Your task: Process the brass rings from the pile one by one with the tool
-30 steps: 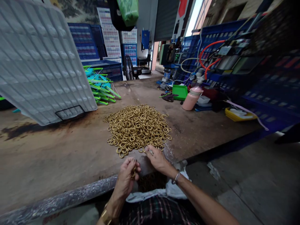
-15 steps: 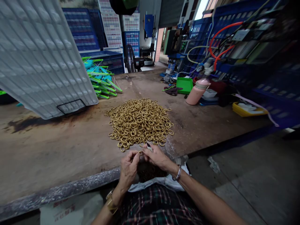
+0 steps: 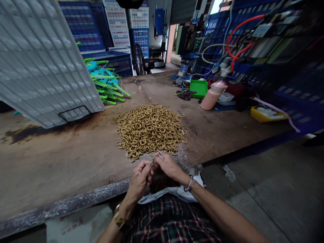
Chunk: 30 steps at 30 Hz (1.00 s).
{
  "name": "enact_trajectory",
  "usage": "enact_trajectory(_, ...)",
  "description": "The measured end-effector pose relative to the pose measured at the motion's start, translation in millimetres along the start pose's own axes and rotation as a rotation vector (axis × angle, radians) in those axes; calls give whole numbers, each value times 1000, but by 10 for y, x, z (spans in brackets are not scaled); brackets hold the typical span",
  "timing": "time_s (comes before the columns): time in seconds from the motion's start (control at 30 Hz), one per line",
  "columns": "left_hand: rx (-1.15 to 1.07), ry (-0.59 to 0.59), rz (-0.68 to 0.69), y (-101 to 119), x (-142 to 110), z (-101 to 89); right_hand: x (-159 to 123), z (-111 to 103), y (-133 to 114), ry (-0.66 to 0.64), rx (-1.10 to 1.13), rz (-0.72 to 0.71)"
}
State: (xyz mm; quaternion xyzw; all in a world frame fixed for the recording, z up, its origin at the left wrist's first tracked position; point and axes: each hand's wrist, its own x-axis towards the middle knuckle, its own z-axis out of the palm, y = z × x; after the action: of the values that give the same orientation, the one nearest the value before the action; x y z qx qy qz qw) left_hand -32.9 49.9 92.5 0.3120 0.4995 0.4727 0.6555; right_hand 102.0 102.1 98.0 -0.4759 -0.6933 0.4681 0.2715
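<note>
A heap of brass rings [image 3: 150,130] lies in the middle of the worn brown worktable [image 3: 63,162]. Just below the heap, at the table's near edge, my left hand [image 3: 138,179] and my right hand [image 3: 169,166] meet fingertip to fingertip. Both are closed in a pinch around a brass ring [image 3: 152,162] held between them. My right hand also grips a small dark tool [image 3: 160,155] whose tip points up toward the heap. Under my hands an open white bag [image 3: 184,191] holds more rings.
A big white perforated crate [image 3: 43,64] leans over the table's left. Green and blue plastic pieces [image 3: 107,86] lie behind the heap. A pink bottle [image 3: 212,96], a green tray [image 3: 198,89] and a yellow tray [image 3: 267,114] stand at the right. Blue crates [image 3: 86,28] are stacked at the back.
My right hand drew back from the heap's edge to meet my left hand. The left hand rose from the table edge, and both now pinch a ring together.
</note>
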Motion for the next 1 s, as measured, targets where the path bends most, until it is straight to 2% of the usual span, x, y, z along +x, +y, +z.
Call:
enact_trajectory(0.07, 44, 31, 11, 4, 4, 1, -32, -4, 31, 5, -193, -66)
enact_trajectory(0.13, 104, 45, 24, 11, 6, 7, -72, -7, 51, -52, -379, -126)
enact_trajectory(0.23, 187, 64, 65, 9, 6, 16, -117, -7, 53, -127, -558, -141)
enact_trajectory(0.5, 312, 118, 210, -93, 32, -51, -115, 5, -15, -206, -694, -132)
enact_trajectory(0.63, 308, 64, 187, -62, -54, -20, -66, -18, 30, -204, -771, -86)
enact_trajectory(0.77, 107, -73, 21, 4, -168, 52, 29, -46, 113, -90, -869, 10)
enact_trajectory(0.87, -129, -48, -82, 25, -173, 45, 88, -7, 136, 16, -896, 54)
enact_trajectory(1.0, -290, 9, -96, 14, -116, -35, 165, 107, 104, 104, -904, 115)
